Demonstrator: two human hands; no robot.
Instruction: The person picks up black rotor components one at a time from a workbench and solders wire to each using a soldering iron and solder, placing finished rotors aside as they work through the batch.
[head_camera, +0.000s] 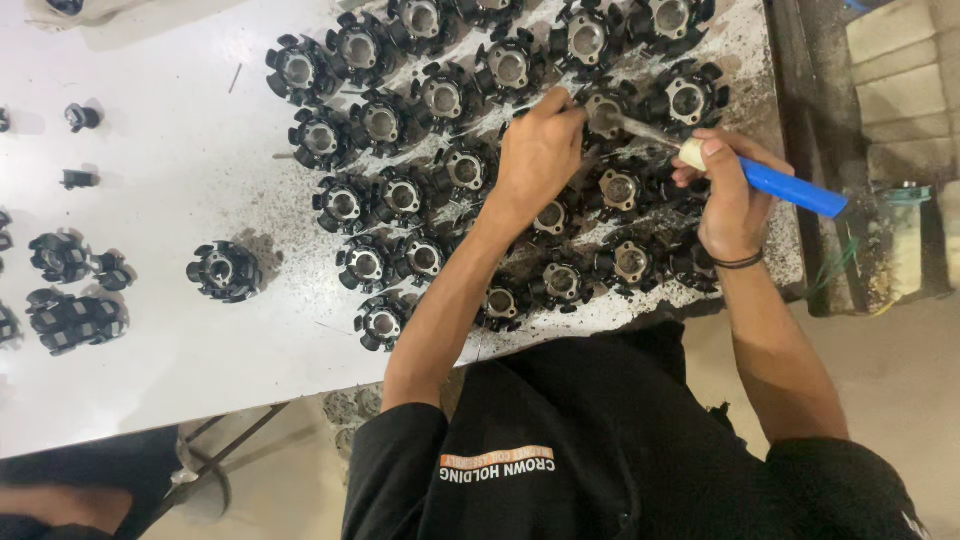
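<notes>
Black finned parts, each with a grey metal bore in the middle, stand packed in rows over the far right part of the white table (150, 200). The left hand (538, 150) reaches over them and presses its fingertips onto one part (603, 112) near the far right corner, fingers together on its rim. The right hand (728, 195) is clamped around a tool (770, 182) with a blue handle and a band of pale tape where the handle meets the metal blade; the blade tip sits in or at the bore of that same part, though the exact contact is hidden by the left fingers. A dark band (738, 262) circles the right wrist. Dark grit and shavings lie scattered on the table among the crowded parts, thickest toward the right edge. One lone part (224, 270) stands apart near the middle of the table, and a few more parts (72, 320) and small black pieces lie along the left edge. Below the near edge, the person's black shirt (600, 450) shows.
</notes>
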